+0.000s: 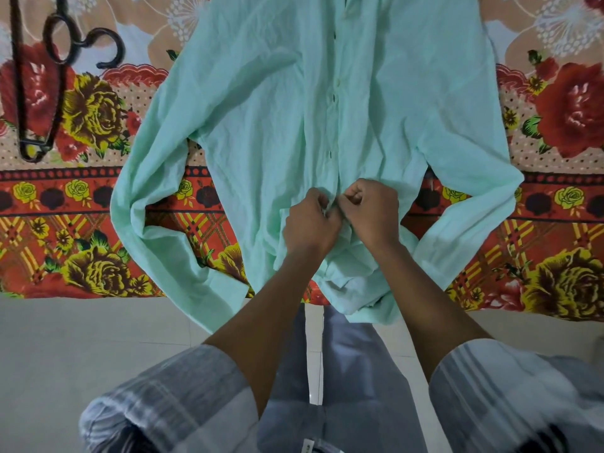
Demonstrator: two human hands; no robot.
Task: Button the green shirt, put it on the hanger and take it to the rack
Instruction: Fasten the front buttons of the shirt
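Both the left hand (pixel 309 220) and right hand (pixel 371 207) pinch the green shirt (pixel 261 125) at its front edge; thin cloth might slip, leaving that button undone.

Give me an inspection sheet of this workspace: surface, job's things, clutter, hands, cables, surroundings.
Surface: floral bedsheet in red, yellow and orange, covering the work area up to its near edge.
Job's things: green shirt spread flat, front up, sleeves out to both sides, hem hanging over the near edge; dark hanger lying on the sheet at far left, apart from the shirt.
Clutter: nothing seen.
Hands: left hand and right hand both pinch the placket low on the shirt, fingers curled, knuckles close together.
Cables: nothing seen.
Surroundings: pale tiled floor below the sheet's edge; no rack in view.
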